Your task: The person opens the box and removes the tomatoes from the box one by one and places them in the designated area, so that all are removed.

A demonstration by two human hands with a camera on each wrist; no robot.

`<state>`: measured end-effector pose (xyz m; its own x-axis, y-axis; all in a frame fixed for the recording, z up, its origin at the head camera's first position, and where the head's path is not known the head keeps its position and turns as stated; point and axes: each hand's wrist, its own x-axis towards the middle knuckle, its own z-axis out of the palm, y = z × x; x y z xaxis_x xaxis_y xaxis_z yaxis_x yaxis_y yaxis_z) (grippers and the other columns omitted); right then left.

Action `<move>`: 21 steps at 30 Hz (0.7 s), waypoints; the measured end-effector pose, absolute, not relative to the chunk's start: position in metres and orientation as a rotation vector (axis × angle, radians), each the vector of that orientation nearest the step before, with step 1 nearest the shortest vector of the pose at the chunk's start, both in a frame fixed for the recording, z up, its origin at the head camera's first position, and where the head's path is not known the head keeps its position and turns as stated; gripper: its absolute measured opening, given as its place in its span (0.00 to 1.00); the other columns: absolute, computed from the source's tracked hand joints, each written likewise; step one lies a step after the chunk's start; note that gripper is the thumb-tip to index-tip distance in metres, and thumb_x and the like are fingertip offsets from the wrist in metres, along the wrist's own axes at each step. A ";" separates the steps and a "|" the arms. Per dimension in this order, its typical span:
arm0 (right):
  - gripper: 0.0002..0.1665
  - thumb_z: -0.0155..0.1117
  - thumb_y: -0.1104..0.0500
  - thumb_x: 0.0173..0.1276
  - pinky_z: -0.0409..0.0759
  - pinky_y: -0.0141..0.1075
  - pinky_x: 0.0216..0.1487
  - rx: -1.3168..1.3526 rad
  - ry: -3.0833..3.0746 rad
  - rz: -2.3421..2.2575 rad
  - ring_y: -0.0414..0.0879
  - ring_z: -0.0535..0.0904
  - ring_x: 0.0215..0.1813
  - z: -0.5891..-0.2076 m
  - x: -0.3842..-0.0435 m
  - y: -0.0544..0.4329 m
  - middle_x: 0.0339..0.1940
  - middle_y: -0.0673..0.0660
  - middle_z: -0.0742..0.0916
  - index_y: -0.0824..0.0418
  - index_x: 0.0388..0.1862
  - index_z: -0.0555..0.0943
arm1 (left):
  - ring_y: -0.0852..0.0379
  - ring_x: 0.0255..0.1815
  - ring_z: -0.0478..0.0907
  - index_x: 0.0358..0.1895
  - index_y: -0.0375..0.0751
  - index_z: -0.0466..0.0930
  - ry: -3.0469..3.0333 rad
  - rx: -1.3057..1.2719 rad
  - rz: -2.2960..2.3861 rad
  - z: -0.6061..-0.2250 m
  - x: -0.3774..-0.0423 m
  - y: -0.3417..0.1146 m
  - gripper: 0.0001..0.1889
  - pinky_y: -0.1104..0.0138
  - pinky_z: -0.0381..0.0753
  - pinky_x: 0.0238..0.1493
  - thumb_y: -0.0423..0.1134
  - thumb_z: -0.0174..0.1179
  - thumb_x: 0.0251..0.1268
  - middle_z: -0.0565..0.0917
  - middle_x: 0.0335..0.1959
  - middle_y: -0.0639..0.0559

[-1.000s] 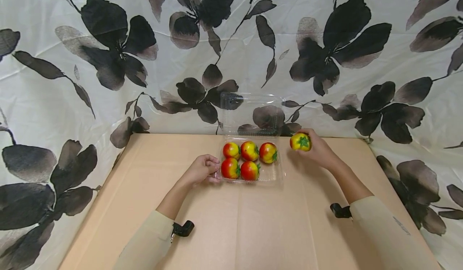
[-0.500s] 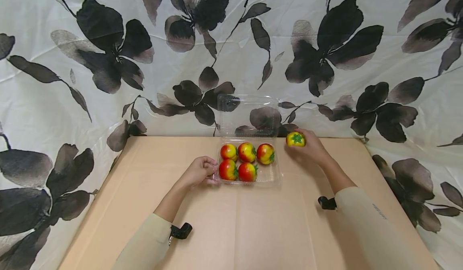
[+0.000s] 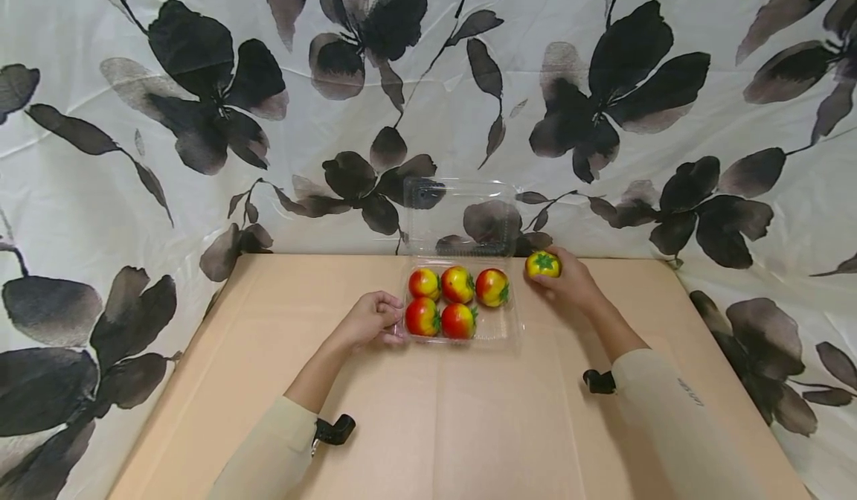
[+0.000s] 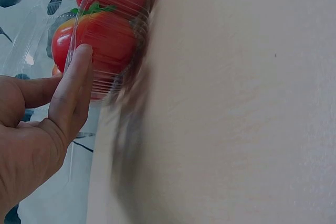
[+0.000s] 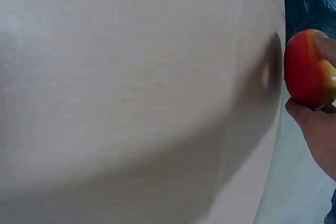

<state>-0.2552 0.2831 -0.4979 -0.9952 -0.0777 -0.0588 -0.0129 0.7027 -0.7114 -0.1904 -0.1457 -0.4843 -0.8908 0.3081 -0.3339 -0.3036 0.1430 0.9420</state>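
A clear plastic clamshell container (image 3: 498,329) lies with its lid raised behind it. Several red-and-yellow tomatoes (image 3: 457,284) with green leafy tops sit inside, two rows deep; the front right spot holds none. My left hand (image 3: 370,318) pinches the container's left side, its fingers (image 4: 81,59) along the outer wall in the left wrist view and its thumb at the rim. Just right of the container, my right hand (image 3: 572,280) grips another tomato (image 3: 543,264), its green top turned toward the head camera. The right wrist view shows this tomato (image 5: 304,69) between thumb and fingers.
The transparent lid (image 3: 462,217) stands up against a white cloth (image 3: 281,217) with dark flowers, which hangs behind the table. The light tan tabletop (image 3: 502,418) spreads in front of the container. Black wrist cameras (image 3: 335,429) are strapped over both sleeves.
My right hand has moved left with its tomato, closer to the container, and the tomato's green top has turned more toward the head camera. My left hand keeps its hold.
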 end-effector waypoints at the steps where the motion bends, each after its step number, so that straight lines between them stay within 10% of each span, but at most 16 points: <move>1: 0.43 0.69 0.57 0.73 0.67 0.63 0.78 -0.075 2.823 -1.169 0.69 0.69 0.70 -0.499 -0.256 0.283 0.73 0.74 0.71 0.70 0.78 0.59 | 0.52 0.25 0.86 0.55 0.23 0.70 1.973 0.004 1.796 -0.484 -0.190 -0.145 0.12 0.59 0.93 0.32 0.23 0.57 0.74 0.77 0.32 0.46; 21: 0.46 0.66 0.51 0.76 0.70 0.62 0.75 0.012 2.847 -1.180 0.69 0.70 0.68 -0.509 -0.261 0.280 0.73 0.75 0.70 0.71 0.80 0.55 | 0.53 0.26 0.84 0.55 0.23 0.71 1.984 -0.010 1.784 -0.481 -0.190 -0.145 0.12 0.60 0.93 0.32 0.24 0.57 0.74 0.75 0.32 0.46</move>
